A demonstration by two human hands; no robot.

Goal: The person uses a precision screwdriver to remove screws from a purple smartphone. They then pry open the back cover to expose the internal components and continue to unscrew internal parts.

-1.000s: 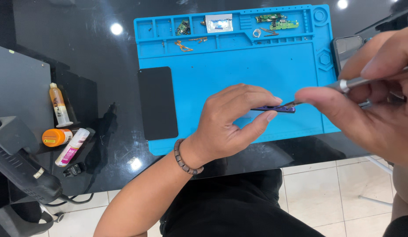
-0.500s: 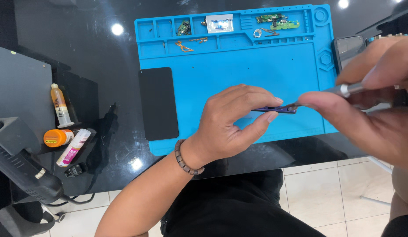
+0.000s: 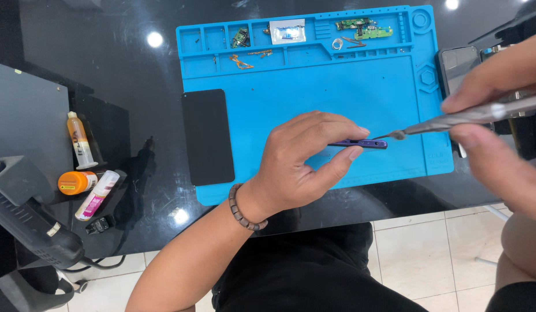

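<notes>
**Purple strip pinched over the blue mat**

Purple and thin, the strip (image 3: 360, 143) sits over the blue mat (image 3: 314, 86) on your desk (image 3: 106, 69), pinched at its near end by your left hand (image 3: 302, 164). Your right hand (image 3: 499, 138), at three o'clock, grasps a metal tool (image 3: 452, 120) whose tip meets the strip's end. At nine o'clock lies a black phone (image 3: 208, 136).

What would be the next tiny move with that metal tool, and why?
Probably easing the tool's tip the last bit leftward onto the end of the thin purple part. The left hand pinches that part on edge over the blue mat, and the right hand holds the tip just beside it, seemingly not touching.
</notes>
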